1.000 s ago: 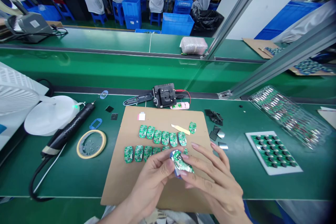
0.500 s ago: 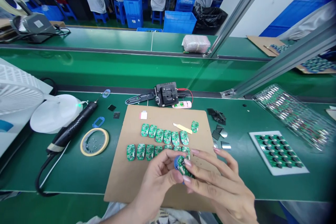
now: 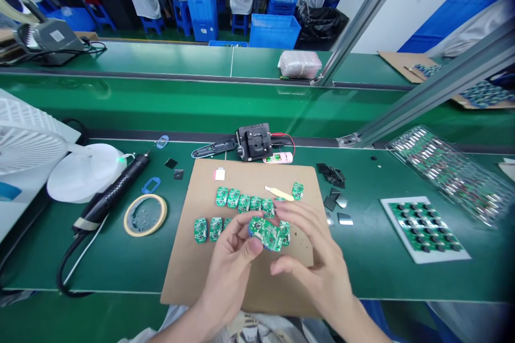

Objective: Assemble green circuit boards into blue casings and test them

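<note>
"Green circuit board (image 3: 269, 235), the one with a blue piece along its left edge: where was it?"

"Between the hands, held up above a cardboard sheet (image 3: 245, 284) that lay on the desk (image 3: 362, 273)."

"And the hands?"

"The left hand (image 3: 229, 270) was closed on the board's left end, with the thumb pressed against it. The right hand (image 3: 322, 270) was half open, its fingers curving over the board's right end and its thumb below. Whether they touched the board, nobody could tell."

"What lay nearest them?"

"Just ahead of the hands, on the cardboard, rows of loose boards (image 3: 233, 198) lay flat, partly hidden by the hands. One more board (image 3: 285, 233) lay right under the right-hand fingers, and a pale flat pry tool (image 3: 279, 193) lay just beyond them."

"Anything further out?"

"Left of the hands were a roll of yellow tape (image 3: 145, 215) and a black electric screwdriver (image 3: 110, 195). Right of them were dark and shiny small plates (image 3: 333, 187) and a white-edged tray of boards (image 3: 423, 230). Straight ahead, past the cardboard, sat a black test fixture (image 3: 254, 142)."
</note>
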Tool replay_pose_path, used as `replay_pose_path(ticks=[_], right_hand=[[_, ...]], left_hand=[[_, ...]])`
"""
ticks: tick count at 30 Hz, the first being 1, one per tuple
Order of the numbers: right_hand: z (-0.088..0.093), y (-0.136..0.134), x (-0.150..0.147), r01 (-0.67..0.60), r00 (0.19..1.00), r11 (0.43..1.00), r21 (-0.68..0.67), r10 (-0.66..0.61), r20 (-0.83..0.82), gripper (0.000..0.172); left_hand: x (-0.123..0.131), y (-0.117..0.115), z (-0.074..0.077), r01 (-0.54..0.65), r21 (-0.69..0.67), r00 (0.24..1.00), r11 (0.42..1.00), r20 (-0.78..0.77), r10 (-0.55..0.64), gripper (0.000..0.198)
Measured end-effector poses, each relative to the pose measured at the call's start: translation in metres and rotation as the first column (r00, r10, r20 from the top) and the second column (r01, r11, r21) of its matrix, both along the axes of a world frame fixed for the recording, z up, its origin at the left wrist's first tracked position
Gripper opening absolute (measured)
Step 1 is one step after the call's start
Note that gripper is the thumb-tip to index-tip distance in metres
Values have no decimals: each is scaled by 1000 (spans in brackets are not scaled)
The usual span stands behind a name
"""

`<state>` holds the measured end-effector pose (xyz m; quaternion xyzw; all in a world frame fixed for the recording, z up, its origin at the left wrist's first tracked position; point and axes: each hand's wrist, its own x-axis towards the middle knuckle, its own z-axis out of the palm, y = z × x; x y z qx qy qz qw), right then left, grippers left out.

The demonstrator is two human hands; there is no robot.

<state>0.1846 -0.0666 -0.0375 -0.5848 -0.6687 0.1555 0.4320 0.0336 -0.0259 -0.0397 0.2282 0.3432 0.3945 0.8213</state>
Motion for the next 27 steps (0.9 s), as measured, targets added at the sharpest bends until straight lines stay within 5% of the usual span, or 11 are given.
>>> replay_pose_path(ticks=[5,8,13,17,21,27], right_hand=[[0,1,-7,21,1000,999,44,-21,2,26],[1,0,-2,-15,1000,999,28,15,26,28],[6,-2,6,-55,995,998,34,51,90,32],[13,-2,5,-137,983,988,66,128,132,26],[15,-3,5,-164,984,982,92,157,84,32],[14,-5,12,-244,964,955,168,220,149,36]], left_hand=[[-3,-1,0,40,26,997,999,-72,-38,33],[-6,-1,1,71,175,967,982,-252,-25,30],[-9,-1,7,236,518,812,822,-570,126,31],[-5,1,6,298,388,824,872,-566,-30,38],[-1,5,6,308,198,912,930,-341,-230,40],[-4,3,17,276,168,943,946,-239,-233,41]])
